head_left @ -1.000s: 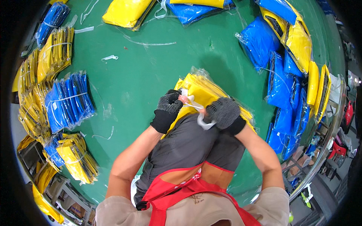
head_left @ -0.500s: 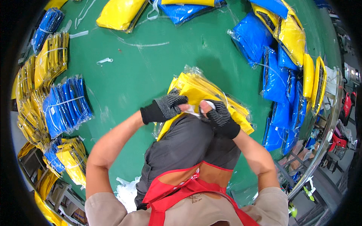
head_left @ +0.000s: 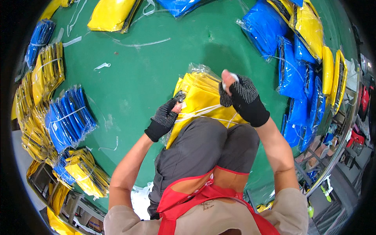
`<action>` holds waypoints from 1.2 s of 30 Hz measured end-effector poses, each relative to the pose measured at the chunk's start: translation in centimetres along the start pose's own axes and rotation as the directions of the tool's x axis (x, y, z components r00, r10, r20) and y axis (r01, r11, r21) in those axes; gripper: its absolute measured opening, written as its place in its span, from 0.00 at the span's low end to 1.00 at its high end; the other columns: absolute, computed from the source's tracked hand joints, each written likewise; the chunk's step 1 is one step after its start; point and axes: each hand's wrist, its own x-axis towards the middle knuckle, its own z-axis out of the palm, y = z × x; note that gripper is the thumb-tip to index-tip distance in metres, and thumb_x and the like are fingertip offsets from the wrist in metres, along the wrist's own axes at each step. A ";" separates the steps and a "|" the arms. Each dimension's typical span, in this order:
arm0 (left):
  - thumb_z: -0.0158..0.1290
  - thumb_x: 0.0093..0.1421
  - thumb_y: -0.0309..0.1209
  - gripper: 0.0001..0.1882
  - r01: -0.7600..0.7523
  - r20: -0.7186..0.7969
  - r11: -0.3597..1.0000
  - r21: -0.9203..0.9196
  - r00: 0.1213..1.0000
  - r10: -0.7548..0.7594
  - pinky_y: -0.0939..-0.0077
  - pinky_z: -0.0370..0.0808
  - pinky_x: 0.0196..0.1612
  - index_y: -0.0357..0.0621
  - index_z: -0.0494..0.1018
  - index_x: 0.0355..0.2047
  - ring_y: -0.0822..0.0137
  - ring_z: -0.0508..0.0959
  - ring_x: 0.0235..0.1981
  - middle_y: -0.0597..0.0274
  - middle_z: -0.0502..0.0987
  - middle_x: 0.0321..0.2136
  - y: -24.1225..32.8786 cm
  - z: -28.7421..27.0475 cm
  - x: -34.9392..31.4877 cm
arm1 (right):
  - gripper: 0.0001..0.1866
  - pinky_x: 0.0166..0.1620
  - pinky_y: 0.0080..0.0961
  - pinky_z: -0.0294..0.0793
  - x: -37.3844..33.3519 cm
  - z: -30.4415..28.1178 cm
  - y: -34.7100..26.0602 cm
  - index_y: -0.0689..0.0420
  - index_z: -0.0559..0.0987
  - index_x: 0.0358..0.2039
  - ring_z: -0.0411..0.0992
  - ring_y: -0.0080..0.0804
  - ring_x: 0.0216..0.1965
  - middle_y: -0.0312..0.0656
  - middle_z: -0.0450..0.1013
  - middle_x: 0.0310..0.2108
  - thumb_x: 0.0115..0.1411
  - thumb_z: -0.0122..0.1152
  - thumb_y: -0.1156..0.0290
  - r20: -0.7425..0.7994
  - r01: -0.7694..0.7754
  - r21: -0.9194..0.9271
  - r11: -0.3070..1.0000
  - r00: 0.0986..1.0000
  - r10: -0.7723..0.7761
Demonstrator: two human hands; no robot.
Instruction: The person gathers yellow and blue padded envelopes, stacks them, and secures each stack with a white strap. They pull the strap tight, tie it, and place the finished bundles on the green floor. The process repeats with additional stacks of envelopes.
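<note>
Head view: a yellow bundle [head_left: 197, 94] sits mid-frame against the knees, white strap [head_left: 201, 111] across it. Of the 2 hands, the left hand [head_left: 163, 116] curls at its left edge, grip unclear; the right hand [head_left: 244, 96] grips strap, centre-right. Strapping seems in hand; next calls for snugging. Blue packs [head_left: 291, 70] occupy the green surface's [head_left: 137, 78] upper right.

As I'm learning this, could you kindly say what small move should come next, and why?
Perhaps the right hand should gently tighten the white strap: it crosses the yellow bundle, and white material shows at that hand's thumb.
</note>
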 end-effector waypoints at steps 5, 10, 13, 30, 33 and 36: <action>0.48 0.58 0.30 0.08 0.055 0.096 0.997 0.049 0.994 -0.060 0.79 0.68 0.34 0.36 0.70 0.29 0.74 0.69 0.26 0.63 0.71 0.22 0.6 0.0 -0.1 | 0.23 0.22 0.18 0.56 2.9 3.0 -1.6 0.55 0.63 0.15 0.57 0.19 0.16 0.33 0.59 0.14 0.59 0.47 0.53 0.092 0.172 -0.025 0.985 0.981 -0.169; 0.51 0.55 0.26 0.07 0.017 0.237 0.999 -0.035 0.971 -0.008 0.80 0.69 0.37 0.37 0.74 0.33 0.75 0.72 0.30 0.61 0.76 0.28 1.0 -0.9 0.2 | 0.19 0.27 0.36 0.68 5.2 7.5 -3.5 0.59 0.72 0.20 0.68 0.40 0.17 0.41 0.68 0.12 0.59 0.43 0.59 0.419 0.594 -0.363 0.718 0.792 -0.443; 0.53 0.52 0.24 0.09 0.012 0.330 1.000 0.025 0.944 -0.020 0.78 0.71 0.39 0.40 0.75 0.35 0.72 0.76 0.33 0.59 0.78 0.31 0.5 -1.7 0.4 | 0.22 0.30 0.30 0.68 6.5 9.2 -4.5 0.59 0.74 0.18 0.68 0.36 0.17 0.43 0.70 0.14 0.59 0.42 0.56 0.468 0.402 -0.369 0.838 0.860 -0.206; 0.49 0.57 0.36 0.15 0.299 0.191 0.954 0.009 0.936 -0.295 0.77 0.70 0.30 0.34 0.74 0.33 0.75 0.71 0.24 0.62 0.76 0.23 0.4 -1.6 0.6 | 0.21 0.37 0.36 0.70 6.7 1.7 -2.8 0.58 0.71 0.37 0.70 0.45 0.33 0.50 0.70 0.33 0.46 0.60 0.59 0.270 0.572 -0.795 0.201 0.631 -0.727; 0.50 0.55 0.29 0.10 -0.127 0.206 0.991 0.032 0.971 0.118 0.80 0.69 0.27 0.35 0.74 0.33 0.80 0.69 0.22 0.65 0.75 0.21 -3.7 -2.5 0.5 | 0.14 0.41 0.34 0.67 3.2 5.5 3.9 0.57 0.73 0.36 0.69 0.39 0.36 0.47 0.70 0.33 0.52 0.53 0.63 0.634 0.698 -0.568 0.436 0.709 -0.309; 0.49 0.54 0.25 0.08 0.151 0.209 0.981 -0.119 0.970 -0.124 0.84 0.68 0.26 0.34 0.74 0.33 0.81 0.69 0.22 0.64 0.74 0.21 -0.4 -1.8 0.9 | 0.11 0.39 0.32 0.68 3.3 4.6 7.0 0.56 0.74 0.35 0.69 0.38 0.35 0.46 0.71 0.32 0.53 0.53 0.65 0.699 0.740 -0.541 0.399 0.660 -0.275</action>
